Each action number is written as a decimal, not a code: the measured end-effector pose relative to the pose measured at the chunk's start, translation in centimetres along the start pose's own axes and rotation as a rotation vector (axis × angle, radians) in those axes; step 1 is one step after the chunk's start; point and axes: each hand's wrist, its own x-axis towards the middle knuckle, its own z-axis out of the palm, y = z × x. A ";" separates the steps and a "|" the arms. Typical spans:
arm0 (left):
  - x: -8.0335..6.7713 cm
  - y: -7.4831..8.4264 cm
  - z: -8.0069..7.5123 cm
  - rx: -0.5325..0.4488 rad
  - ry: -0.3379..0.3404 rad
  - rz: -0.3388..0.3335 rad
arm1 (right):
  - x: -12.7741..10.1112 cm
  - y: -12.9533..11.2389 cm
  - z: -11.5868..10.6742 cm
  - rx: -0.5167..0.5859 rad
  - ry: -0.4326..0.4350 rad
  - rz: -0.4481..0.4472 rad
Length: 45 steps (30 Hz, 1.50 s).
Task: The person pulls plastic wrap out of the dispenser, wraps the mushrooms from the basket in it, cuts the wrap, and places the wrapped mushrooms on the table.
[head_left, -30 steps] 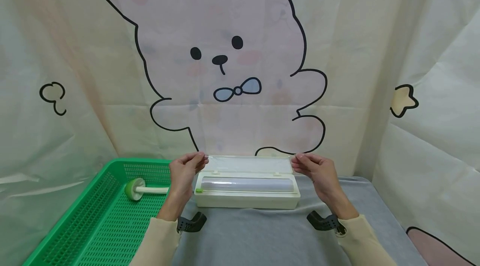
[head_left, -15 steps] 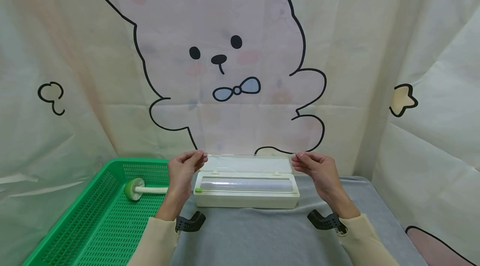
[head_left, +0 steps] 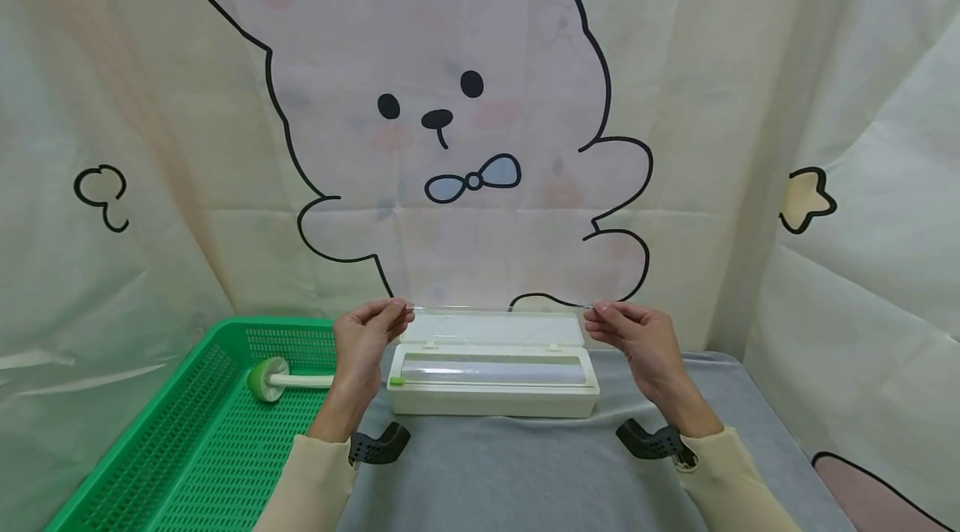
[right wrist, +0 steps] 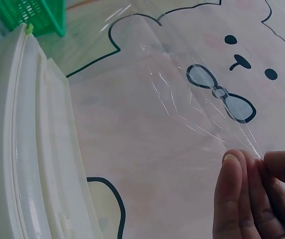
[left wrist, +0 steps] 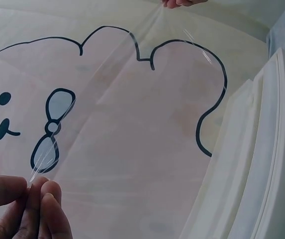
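A white cling film dispenser box point(head_left: 495, 404) sits on the cloth, its lid point(head_left: 491, 328) tipped back open. Inside lies a shiny roll of film point(head_left: 491, 369), with a small green slider point(head_left: 397, 381) at the left end. Above the lid, my left hand point(head_left: 366, 348) pinches one corner of a sheet of clear cling film point(right wrist: 182, 109) between thumb and fingers. The opposite corner is pinched by my right hand point(head_left: 637, 348). Between the hands the film's top edge runs taut, and creases fan out from both grips in the wrist views.
At the left stands a green perforated basket point(head_left: 202, 432); a green-and-white round-headed tool with a white handle point(head_left: 300, 380) lies in it, partly hidden behind my left hand. Grey cloth point(head_left: 510, 474) covers the table. A printed curtain point(head_left: 690, 140) hangs close behind.
Both hands keep their pinch on the cling film. The left hand has risen slightly and shifted a little left, and the film's edge now shows a bit higher above the lid.
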 end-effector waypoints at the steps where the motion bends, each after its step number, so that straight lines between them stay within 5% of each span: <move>1: 0.0 0.0 0.0 -0.002 -0.002 0.001 | 0.0 0.0 0.0 -0.002 0.001 0.000; 45: -0.9 1.0 -0.3 -0.006 -0.007 0.027 | -0.9 -0.9 -0.2 0.002 -0.041 -0.082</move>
